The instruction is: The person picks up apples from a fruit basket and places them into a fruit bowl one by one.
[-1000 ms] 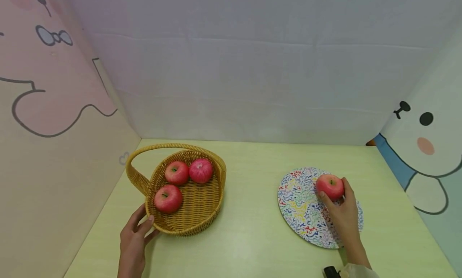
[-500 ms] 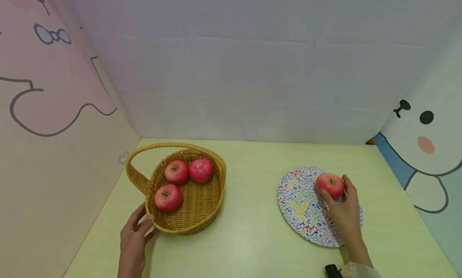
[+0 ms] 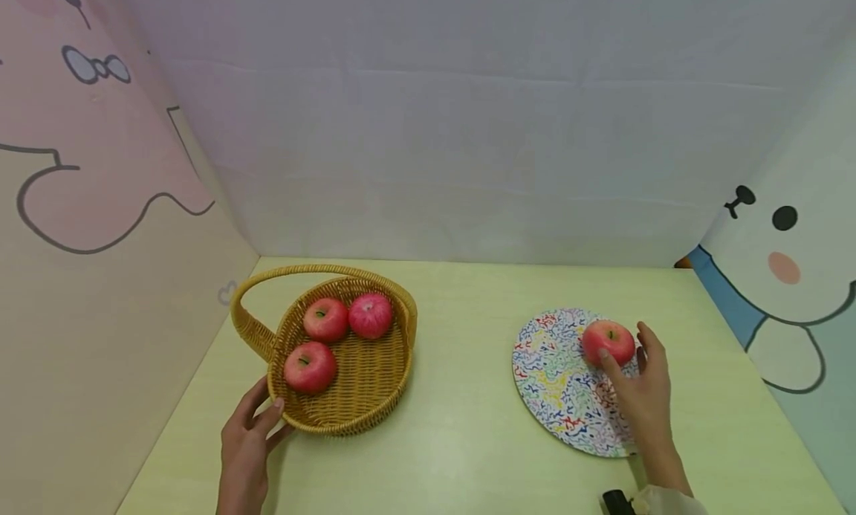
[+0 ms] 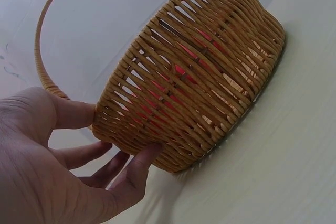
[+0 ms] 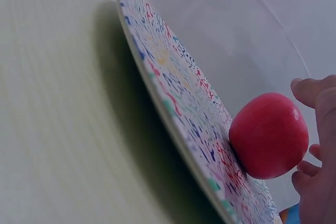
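Observation:
A wicker basket (image 3: 364, 381) with an arched handle stands at the left, holding two red apples (image 3: 325, 319) (image 3: 310, 368) and a darker pink round fruit (image 3: 371, 315). My left hand (image 3: 246, 441) grips the basket's near left side, thumb and fingers bent against the woven wall (image 4: 173, 93). On the right lies a round board (image 3: 555, 381) patterned with coloured squiggles. One red apple (image 3: 607, 343) rests on the board. Around that apple my right hand (image 3: 643, 396) is spread; in the right wrist view a gap shows between its upper digit and the apple (image 5: 269, 136).
The pale yellow-green table (image 3: 461, 396) stretches between basket and board. A white wall (image 3: 455, 166) closes off the back, and cartoon-printed panels (image 3: 100, 188) stand on both sides. A black device (image 3: 617, 501) sits by the right wrist.
My right hand's fingers have loosened and drawn away to the right from the apple, which stays on the board. My left hand and the basket have not visibly moved.

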Tool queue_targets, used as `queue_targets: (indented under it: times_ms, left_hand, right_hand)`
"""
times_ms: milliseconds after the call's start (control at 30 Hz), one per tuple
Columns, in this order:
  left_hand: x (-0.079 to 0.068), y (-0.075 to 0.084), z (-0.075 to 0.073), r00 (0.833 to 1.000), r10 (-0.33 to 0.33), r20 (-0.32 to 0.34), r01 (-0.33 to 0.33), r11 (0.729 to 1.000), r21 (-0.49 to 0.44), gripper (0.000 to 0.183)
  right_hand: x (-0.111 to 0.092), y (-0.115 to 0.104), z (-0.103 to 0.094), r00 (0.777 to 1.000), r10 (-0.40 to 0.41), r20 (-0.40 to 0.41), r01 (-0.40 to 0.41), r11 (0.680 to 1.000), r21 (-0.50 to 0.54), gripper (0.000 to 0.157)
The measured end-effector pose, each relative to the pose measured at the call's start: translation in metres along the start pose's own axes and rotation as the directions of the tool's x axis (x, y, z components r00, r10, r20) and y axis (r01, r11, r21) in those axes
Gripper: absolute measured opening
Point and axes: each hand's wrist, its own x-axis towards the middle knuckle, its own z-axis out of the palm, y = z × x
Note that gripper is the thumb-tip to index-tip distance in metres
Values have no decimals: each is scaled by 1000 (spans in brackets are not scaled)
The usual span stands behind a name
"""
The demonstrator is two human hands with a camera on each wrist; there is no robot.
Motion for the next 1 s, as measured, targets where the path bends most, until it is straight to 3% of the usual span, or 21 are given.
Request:
queue_targets:
  times_ms: [333,700,1000]
  left_hand:
    - [1,-3,-2,1000,10,11,-10,1000,-26,60]
    - [0,-3,-1,1000,19,13,-19,999,-42,61]
    - [0,-2,0,999,28,18,-27,999,-42,60]
  right_hand:
    - [-1,-2,-9,994,-105,-28,107,993,52,78]
    - [2,-7,-20,979,-206,4,204,973,104,78]
    - [0,-13,-25,943,-323,83,308,939,154,78]
